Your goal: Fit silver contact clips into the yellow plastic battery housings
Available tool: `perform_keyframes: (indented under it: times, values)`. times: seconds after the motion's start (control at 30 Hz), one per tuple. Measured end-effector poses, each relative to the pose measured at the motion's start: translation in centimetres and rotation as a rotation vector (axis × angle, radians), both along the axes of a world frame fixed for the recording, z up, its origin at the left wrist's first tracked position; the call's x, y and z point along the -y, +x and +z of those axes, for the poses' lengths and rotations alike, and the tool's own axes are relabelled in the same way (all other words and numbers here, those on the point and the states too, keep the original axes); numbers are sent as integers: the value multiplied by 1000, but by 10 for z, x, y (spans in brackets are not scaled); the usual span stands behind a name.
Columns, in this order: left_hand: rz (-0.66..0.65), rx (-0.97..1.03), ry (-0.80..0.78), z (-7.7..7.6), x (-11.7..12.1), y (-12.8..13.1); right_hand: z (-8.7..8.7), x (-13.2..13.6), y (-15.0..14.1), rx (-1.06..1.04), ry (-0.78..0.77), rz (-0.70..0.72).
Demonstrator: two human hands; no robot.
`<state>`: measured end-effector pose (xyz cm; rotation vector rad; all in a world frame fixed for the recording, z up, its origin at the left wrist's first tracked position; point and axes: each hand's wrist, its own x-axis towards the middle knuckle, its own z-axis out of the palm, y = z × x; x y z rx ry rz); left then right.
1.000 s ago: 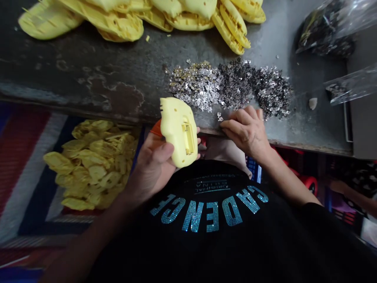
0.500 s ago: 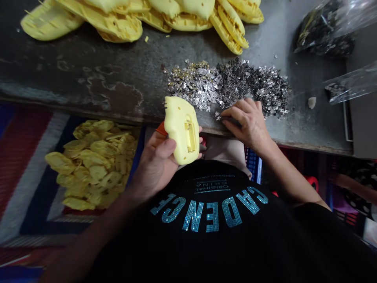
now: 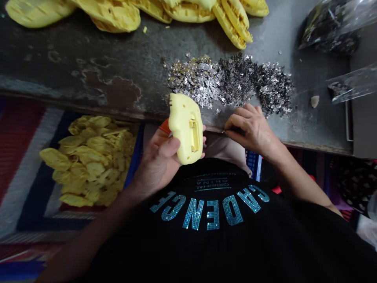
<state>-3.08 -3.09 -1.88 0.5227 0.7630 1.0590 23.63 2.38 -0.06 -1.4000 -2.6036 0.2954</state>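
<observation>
My left hand is closed round a yellow plastic shell, its battery compartment facing up with metal contacts inside. An orange thing, partly hidden, shows between that hand and the shell. At the table's front edge, my right hand pinches a small metal contact piece between thumb and forefinger. Just beyond my hands lie heaps of small metal pieces: bright flat ones, darker spring-like ones and more shiny ones. One loose metal piece lies before the heaps.
Yellow shell halves are piled along the back of the grey table. Below left, more yellow parts fill a container. Plastic bags of metal parts stand at the right, near a whitish lump.
My right hand has picked up a small metal piece from beside the heaps and drawn it back to the table edge. The left hand, with the yellow shell, has shifted slightly right.
</observation>
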Motion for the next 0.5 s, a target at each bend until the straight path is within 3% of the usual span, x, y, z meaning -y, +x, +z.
perform_keyframes:
  times: [0.23,0.37,0.5]
  values:
    - [-79,-1,-19,-6,2,1,-4,15,-1,-64,-8,-64]
    - [-129,39,-67,-6,4,1,-17,26,-1,-120,68,-94]
    - [-218,142,-133,-3,4,4,-25,31,-2,-406,75,-65]
